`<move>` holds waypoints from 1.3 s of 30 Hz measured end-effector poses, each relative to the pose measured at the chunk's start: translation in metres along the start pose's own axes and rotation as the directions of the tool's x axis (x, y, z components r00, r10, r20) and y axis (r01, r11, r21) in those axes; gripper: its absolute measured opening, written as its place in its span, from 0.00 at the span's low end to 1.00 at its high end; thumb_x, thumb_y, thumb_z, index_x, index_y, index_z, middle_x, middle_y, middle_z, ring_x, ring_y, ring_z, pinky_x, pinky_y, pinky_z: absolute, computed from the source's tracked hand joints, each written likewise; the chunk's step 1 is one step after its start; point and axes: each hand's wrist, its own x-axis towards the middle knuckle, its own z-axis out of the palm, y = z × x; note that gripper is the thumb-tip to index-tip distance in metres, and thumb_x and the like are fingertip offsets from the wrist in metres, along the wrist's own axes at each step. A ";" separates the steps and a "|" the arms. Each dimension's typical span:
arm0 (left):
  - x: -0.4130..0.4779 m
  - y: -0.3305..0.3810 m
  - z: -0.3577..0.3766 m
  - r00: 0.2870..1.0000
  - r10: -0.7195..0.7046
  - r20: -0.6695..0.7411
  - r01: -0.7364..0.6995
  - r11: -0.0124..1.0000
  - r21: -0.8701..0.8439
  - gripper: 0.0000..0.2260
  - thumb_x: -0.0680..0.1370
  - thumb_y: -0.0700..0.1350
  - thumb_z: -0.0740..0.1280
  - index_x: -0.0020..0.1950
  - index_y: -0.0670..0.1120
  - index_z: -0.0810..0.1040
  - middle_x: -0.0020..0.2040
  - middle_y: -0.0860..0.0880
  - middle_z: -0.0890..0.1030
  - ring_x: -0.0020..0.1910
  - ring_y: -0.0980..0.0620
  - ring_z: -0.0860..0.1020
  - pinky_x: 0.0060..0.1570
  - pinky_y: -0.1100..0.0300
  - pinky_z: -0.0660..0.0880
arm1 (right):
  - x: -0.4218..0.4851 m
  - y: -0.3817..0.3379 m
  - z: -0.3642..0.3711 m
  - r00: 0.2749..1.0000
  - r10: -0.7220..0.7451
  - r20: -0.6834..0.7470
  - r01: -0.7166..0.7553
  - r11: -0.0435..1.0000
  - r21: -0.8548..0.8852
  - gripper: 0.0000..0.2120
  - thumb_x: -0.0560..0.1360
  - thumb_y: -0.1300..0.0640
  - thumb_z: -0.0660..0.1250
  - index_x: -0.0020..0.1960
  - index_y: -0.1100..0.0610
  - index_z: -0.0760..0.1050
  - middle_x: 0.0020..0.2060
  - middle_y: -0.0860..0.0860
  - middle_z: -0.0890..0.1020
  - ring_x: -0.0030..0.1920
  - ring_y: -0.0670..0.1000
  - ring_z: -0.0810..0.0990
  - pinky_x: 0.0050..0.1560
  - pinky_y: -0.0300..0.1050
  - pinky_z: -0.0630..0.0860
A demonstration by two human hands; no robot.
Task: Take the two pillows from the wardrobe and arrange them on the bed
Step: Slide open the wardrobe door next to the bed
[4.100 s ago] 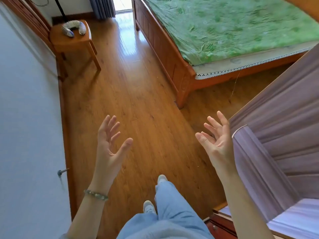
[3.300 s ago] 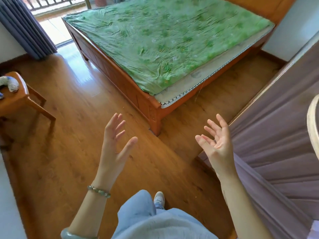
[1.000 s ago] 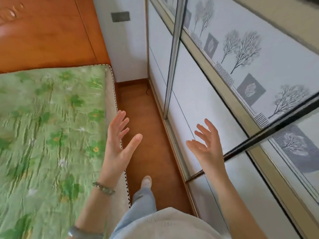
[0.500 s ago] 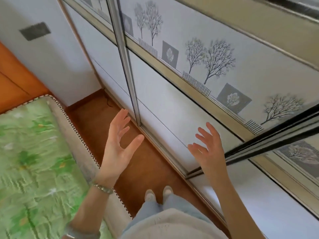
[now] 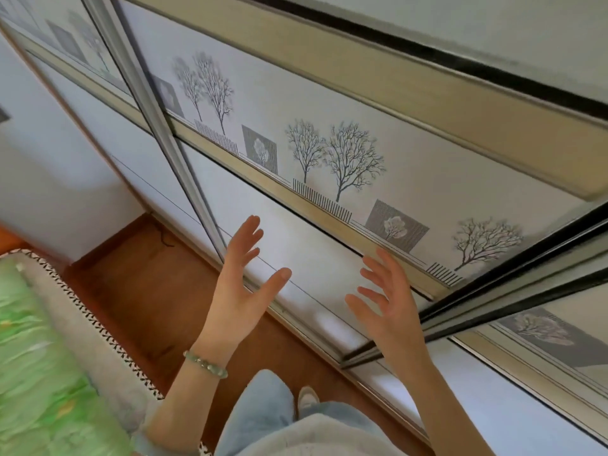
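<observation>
Before the shut wardrobe (image 5: 329, 199), the bed (image 5: 39, 357) at your left.
No pillows show; they likely lie behind the doors. Your left hand (image 5: 241, 291) and right hand (image 5: 388, 307) hover empty, fingers spread; the right is nearer the door edge (image 5: 493, 291).

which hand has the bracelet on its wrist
The left hand: a green beaded bracelet circles its wrist. The right hand has a bare wrist.
</observation>
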 end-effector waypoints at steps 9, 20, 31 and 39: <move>0.055 -0.026 -0.022 0.978 0.043 0.203 -0.047 0.999 0.018 0.35 0.72 0.60 0.69 0.76 0.58 0.59 0.72 0.66 0.66 0.72 0.57 0.67 0.68 0.53 0.67 | 0.021 -0.004 0.026 0.984 -0.043 -0.171 0.034 0.998 -0.056 0.37 0.71 0.65 0.73 0.69 0.37 0.61 0.64 0.40 0.74 0.64 0.41 0.73 0.61 0.40 0.74; 0.131 -0.060 -0.061 0.767 0.398 0.504 -0.595 0.736 0.323 0.33 0.78 0.59 0.60 0.77 0.44 0.57 0.79 0.47 0.54 0.78 0.51 0.53 0.75 0.61 0.52 | 0.026 -0.014 0.093 0.825 -0.271 -0.496 0.031 0.898 -0.439 0.35 0.73 0.58 0.72 0.73 0.39 0.59 0.72 0.40 0.65 0.69 0.40 0.66 0.65 0.32 0.67; 0.155 -0.077 0.009 0.300 0.630 0.717 -0.927 0.014 0.375 0.31 0.80 0.57 0.57 0.76 0.40 0.59 0.76 0.43 0.60 0.75 0.45 0.61 0.74 0.45 0.56 | 0.015 0.009 0.033 0.882 -0.367 -0.294 -0.304 0.031 -0.952 0.33 0.75 0.45 0.57 0.74 0.64 0.62 0.73 0.66 0.59 0.74 0.65 0.57 0.72 0.64 0.55; 0.164 -0.078 0.030 0.379 0.598 0.706 -0.873 -0.023 0.488 0.32 0.81 0.61 0.52 0.78 0.40 0.57 0.78 0.45 0.55 0.77 0.47 0.58 0.75 0.43 0.52 | 0.022 0.012 0.008 0.919 -0.295 -0.261 -0.295 -0.078 -0.952 0.37 0.75 0.44 0.56 0.76 0.63 0.54 0.75 0.63 0.55 0.76 0.61 0.54 0.73 0.61 0.53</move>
